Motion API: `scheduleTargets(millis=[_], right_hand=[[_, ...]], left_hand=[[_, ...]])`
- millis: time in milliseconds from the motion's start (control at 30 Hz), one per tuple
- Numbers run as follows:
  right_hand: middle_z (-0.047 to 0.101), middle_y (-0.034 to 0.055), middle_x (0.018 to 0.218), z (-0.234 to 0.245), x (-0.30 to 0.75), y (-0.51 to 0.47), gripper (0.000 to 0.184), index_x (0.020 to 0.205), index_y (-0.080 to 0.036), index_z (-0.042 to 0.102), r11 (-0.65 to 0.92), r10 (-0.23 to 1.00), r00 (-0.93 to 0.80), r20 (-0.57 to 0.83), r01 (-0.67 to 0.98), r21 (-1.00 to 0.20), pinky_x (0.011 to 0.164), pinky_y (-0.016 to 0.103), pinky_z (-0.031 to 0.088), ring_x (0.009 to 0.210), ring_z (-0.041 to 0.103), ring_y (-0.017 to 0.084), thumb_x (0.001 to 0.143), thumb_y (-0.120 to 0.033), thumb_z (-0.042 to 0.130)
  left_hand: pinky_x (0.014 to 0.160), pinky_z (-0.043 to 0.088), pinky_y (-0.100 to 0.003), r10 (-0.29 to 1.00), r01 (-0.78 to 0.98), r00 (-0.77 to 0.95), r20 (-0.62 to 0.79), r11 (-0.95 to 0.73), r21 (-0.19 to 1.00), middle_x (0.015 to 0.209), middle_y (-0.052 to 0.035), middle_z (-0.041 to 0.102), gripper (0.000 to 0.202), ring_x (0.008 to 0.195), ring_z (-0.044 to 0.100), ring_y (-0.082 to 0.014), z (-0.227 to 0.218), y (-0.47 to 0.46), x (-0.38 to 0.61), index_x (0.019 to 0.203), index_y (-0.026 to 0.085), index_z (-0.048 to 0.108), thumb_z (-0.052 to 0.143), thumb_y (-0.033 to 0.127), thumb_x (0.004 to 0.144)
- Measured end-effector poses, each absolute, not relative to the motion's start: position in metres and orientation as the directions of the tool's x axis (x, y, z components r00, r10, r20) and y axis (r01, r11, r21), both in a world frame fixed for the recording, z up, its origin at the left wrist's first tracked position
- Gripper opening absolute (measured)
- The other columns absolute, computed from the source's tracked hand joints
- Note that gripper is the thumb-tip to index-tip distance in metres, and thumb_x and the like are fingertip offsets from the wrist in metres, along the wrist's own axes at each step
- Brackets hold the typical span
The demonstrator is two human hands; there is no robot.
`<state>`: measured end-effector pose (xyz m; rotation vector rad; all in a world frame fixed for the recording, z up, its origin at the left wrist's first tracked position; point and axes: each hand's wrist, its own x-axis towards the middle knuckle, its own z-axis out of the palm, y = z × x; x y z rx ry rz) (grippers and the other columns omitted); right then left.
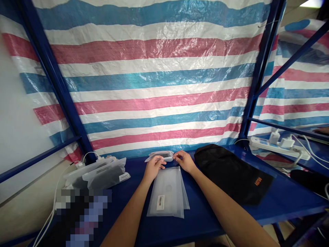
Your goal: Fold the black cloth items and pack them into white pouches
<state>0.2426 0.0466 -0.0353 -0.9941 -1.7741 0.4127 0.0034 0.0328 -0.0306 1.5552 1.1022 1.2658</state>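
My left hand (153,167) and my right hand (184,161) are raised close together over the far part of the blue table. Their fingertips pinch the two ends of a thin white strip (168,157); it is too small to tell just what it is. Right behind it lies a clear plastic bag (151,155) with something dark inside. Nearer to me, below both hands, frosted zip bags (167,188) lie flat in a stack. The top one carries a white barcode label (160,202) at its lower left.
A black cloth bag (228,171) with orange lettering lies at the right. Filled frosted bags (105,175) stand at the left beside white cables. A power strip (280,145) with plugs sits beyond the right post. Blue frame posts (51,75) and a striped tarp (159,79) enclose the table (197,221).
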Motion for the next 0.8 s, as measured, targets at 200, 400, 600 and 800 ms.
scheduleTargets(millis=[200, 400, 600, 800], right_hand=[[0.075, 0.0062, 0.099, -0.036, 0.255, 0.057, 0.012, 0.093, -0.023, 0.078, 0.574, 0.785, -0.081, 0.615, 0.47, -0.671, 0.087, 0.037, 0.058, 0.086, 0.071, 0.023, 0.096, -0.027, 0.066], [0.071, 0.0068, 0.098, -0.043, 0.273, 0.069, 0.016, 0.093, -0.023, 0.074, 0.473, 0.789, 0.089, 0.607, 0.542, -0.694, 0.088, 0.041, 0.059, 0.082, 0.069, 0.023, 0.099, -0.034, 0.063], [0.069, 0.0111, 0.114, -0.039, 0.27, 0.06, 0.014, 0.107, -0.024, 0.075, 0.509, 0.741, 0.054, 0.67, 0.604, -0.613, 0.099, 0.046, 0.058, 0.104, 0.067, 0.029, 0.1, -0.033, 0.068], [0.065, 0.0136, 0.139, -0.034, 0.25, 0.045, 0.026, 0.127, -0.029, 0.078, 0.647, 0.637, -0.234, 0.735, 0.68, -0.344, 0.112, 0.058, 0.049, 0.13, 0.055, 0.036, 0.102, -0.027, 0.071]], left_hand=[[0.059, 0.051, -0.027, 0.97, 0.14, 0.067, 0.234, -0.241, 0.96, 0.09, -0.0117, 0.085, 0.054, 0.062, 0.077, -0.0197, -0.031, 0.034, 0.003, 0.106, 0.019, 0.069, 0.077, 0.068, 0.084], [0.058, 0.052, -0.028, 0.974, 0.15, 0.013, 0.227, -0.227, 0.962, 0.091, -0.013, 0.085, 0.058, 0.064, 0.078, -0.0214, -0.027, 0.034, -0.003, 0.109, 0.018, 0.07, 0.077, 0.07, 0.083], [0.056, 0.051, -0.028, 0.967, 0.136, 0.014, 0.254, -0.253, 0.958, 0.09, -0.0131, 0.085, 0.061, 0.063, 0.078, -0.0219, -0.028, 0.035, -0.005, 0.107, 0.018, 0.07, 0.078, 0.073, 0.082], [0.056, 0.051, -0.027, 0.969, 0.135, 0.047, 0.242, -0.247, 0.96, 0.088, -0.0127, 0.085, 0.062, 0.061, 0.077, -0.021, -0.027, 0.032, -0.003, 0.106, 0.018, 0.071, 0.079, 0.073, 0.08]])
